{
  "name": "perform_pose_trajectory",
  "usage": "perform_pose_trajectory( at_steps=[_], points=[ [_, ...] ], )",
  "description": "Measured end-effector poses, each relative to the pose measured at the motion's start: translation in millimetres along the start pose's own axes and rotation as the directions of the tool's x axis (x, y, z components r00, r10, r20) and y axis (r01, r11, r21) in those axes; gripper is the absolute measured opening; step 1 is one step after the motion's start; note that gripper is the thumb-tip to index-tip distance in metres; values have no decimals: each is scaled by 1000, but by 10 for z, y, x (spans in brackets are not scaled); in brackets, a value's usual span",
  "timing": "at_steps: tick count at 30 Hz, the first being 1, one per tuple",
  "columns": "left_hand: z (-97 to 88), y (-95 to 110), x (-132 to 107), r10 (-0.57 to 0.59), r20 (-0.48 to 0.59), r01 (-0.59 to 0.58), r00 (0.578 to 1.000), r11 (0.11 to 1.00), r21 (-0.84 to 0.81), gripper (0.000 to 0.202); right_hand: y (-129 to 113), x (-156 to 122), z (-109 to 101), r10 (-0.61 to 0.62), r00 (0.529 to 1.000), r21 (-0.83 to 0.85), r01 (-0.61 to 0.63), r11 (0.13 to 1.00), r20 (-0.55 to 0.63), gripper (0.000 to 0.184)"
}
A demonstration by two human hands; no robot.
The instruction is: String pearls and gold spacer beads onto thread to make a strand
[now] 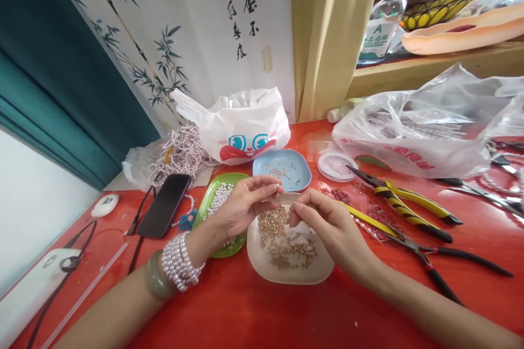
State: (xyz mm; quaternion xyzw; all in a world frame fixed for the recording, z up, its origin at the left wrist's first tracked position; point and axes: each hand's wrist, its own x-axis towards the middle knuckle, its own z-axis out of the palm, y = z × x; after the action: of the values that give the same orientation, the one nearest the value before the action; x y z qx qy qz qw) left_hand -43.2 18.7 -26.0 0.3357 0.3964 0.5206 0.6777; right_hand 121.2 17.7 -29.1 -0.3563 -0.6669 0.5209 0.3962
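My left hand [249,203] is closed in a pinch, with a tiny pale bead showing at its fingertips. Just to the right, my right hand [321,219] is also pinched; whatever lies between its fingers is too small to make out. Both hover over a white plate [262,270] that carries gold beads [291,252] in two loose heaps. Partly behind my left wrist is a green plate [235,177] of silvery pearl beads [220,196]. A blue plate [302,174] with a few small pieces sits beyond the hands. A pearl bracelet [180,263] and a jade bangle [156,278] circle my left wrist.
Pliers with yellow-black handles [403,210] and black-handled pliers [426,251] lie at right, near a plastic bag [388,147]. A white bag [245,125] and bead strands [184,150] stand behind. At left are a phone [164,206], cables and a white power bank [41,278].
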Motion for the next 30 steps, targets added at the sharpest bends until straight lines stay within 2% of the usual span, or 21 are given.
perform_pose_trajectory(
  at_steps=[7,20,30],
  points=[
    [15,51,-59,-19,17,19,1000,999,-34,11,-32,20,22,15,1000,54,-14,998,-16,17],
    [46,-11,-100,-69,44,71,997,997,-30,9,38,-45,70,-116,993,-92,115,989,-7,16],
    [56,-47,-91,-90,34,90,995,996,6,8,90,-5,72,-100,995,-72,99,992,-7,13]
  ],
)
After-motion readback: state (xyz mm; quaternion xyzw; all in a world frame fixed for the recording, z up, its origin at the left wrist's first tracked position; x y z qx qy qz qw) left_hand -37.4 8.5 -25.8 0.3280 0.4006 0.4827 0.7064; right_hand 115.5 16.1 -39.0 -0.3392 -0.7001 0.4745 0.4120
